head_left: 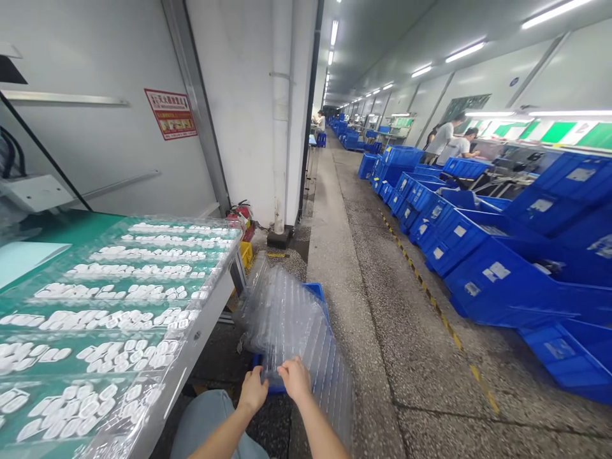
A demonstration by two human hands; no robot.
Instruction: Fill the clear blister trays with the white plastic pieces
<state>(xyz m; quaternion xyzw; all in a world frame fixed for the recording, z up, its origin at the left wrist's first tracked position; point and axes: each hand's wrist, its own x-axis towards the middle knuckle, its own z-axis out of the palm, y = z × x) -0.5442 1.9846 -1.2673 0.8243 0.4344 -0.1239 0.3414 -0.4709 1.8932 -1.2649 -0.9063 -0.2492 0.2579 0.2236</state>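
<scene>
We take the table [90, 220] with the green top as our landmark, and our two bare hands are at work low down, just off its right side. Our right hand [295, 377] is nearly closed, thumb and bent fingers pinching the near part of the clear plastic sheets [289, 312], which lie in ribbed, overlapping layers beyond the table's right edge and lower than its top. Our left hand [254, 389], between the table and our right hand, has its fingers curled and its thumb close to them at the near left side of the sheets; we cannot tell whether it grips them. Under the sheets, to the right of the table, part of a blue bin [314, 292] shows. On the table lie rows of small white pieces [95, 354] among clear plastic. Past the table's far right corner we see a red fire extinguisher [243, 217] and a yellow crate [246, 254], and on the wall behind the table hangs a red-edged sign [171, 114]. Well to the right of the table, across the walkway [335, 223], stand blue crates [497, 274], with people [449, 141] beyond them
</scene>
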